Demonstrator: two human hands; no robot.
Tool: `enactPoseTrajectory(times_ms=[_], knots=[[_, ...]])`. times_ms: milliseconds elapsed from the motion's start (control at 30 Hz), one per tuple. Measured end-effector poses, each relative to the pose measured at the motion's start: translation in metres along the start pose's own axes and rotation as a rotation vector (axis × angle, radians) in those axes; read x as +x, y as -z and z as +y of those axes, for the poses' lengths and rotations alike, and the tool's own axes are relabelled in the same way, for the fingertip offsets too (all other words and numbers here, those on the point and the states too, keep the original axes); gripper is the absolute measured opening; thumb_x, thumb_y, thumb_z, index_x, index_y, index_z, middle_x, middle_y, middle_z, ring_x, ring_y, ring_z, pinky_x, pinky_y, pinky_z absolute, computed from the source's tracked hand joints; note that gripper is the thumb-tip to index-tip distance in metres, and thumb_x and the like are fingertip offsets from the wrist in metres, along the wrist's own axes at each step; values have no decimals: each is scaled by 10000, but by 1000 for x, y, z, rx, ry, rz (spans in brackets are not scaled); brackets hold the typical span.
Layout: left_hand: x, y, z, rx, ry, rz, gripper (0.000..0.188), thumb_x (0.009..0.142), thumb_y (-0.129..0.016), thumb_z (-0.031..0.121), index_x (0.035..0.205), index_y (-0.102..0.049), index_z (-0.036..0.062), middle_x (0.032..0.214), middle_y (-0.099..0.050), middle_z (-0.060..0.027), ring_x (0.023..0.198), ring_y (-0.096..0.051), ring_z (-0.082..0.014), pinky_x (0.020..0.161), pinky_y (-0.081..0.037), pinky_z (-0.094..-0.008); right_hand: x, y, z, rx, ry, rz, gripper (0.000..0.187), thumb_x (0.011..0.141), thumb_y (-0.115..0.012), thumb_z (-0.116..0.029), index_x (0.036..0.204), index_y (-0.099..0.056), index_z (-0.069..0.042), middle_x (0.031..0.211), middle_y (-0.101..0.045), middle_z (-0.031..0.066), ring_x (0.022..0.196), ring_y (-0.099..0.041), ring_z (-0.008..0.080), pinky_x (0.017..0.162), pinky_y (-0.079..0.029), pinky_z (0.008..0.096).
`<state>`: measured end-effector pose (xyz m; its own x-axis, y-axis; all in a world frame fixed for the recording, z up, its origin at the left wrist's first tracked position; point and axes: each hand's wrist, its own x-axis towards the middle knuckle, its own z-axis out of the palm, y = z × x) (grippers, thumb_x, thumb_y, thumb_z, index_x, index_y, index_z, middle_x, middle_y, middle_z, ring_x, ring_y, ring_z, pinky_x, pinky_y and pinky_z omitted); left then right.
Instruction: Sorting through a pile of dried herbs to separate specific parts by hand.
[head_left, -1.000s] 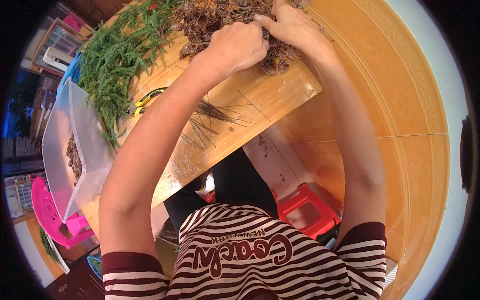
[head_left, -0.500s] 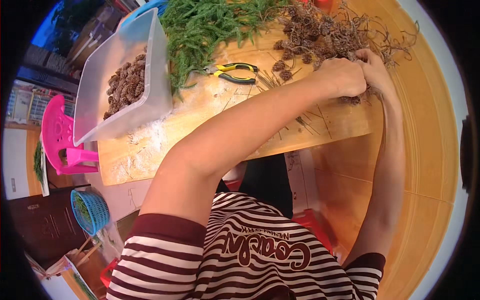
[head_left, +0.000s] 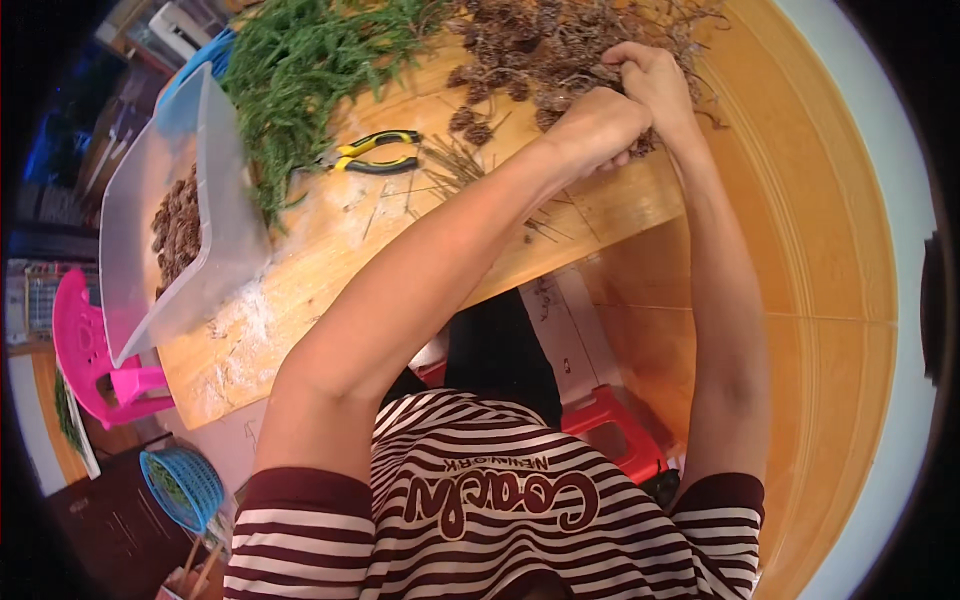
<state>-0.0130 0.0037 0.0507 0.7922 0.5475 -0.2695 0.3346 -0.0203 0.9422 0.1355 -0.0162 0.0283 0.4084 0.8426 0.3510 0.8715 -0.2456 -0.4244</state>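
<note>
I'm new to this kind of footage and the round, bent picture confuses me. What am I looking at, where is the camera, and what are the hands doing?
No machine here: a person in a striped shirt works with bare hands. The camera sits on their head and looks down through a fisheye lens, so straight edges curve. Both forearms reach up from the bottom. The left hand and right hand are together in a heap of brown cones and twigs, gripping some of it; just what, I cannot tell. On the wooden table also lie green sprigs, yellow-handled pliers and a clear plastic bin with more cones in it.
</note>
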Motion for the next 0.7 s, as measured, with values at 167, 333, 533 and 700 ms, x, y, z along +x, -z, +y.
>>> enactPoseTrajectory(times_ms=[167,333,533,700], knots=[[5,-5,-7,150,-140,42,302,784,-468,170,687,-653,-49,740,-659,-211,711,-638,-364,676,-484,-475,4,-6,4,163,-41,27,283,803,-468,-92,982,-684,-58,856,-690,140,828,-653,232,777,-485,357],[-2,-11,-13,790,-362,205,299,802,-485,186,736,-675,-35,783,-663,-230,764,-647,-386,713,-491,-469,-3,-7,3,268,-191,60,298,766,-467,-88,947,-702,-55,853,-686,175,868,-661,305,813,-496,387],[0,-3,-17,879,-276,185,302,816,-502,218,802,-691,-16,847,-664,-239,825,-649,-390,748,-496,-465,-1,2,-25,943,-475,-27,375,860,-427,-27,1213,-550,-1,789,-651,129,620,-573,146,567,-466,242],[6,-12,-19,893,-326,172,317,817,-498,231,822,-688,-22,868,-664,-239,843,-645,-389,759,-496,-470,5,-20,13,1132,-373,25,334,849,-420,-30,1160,-543,-21,692,-589,92,513,-500,148,450,-411,273]])
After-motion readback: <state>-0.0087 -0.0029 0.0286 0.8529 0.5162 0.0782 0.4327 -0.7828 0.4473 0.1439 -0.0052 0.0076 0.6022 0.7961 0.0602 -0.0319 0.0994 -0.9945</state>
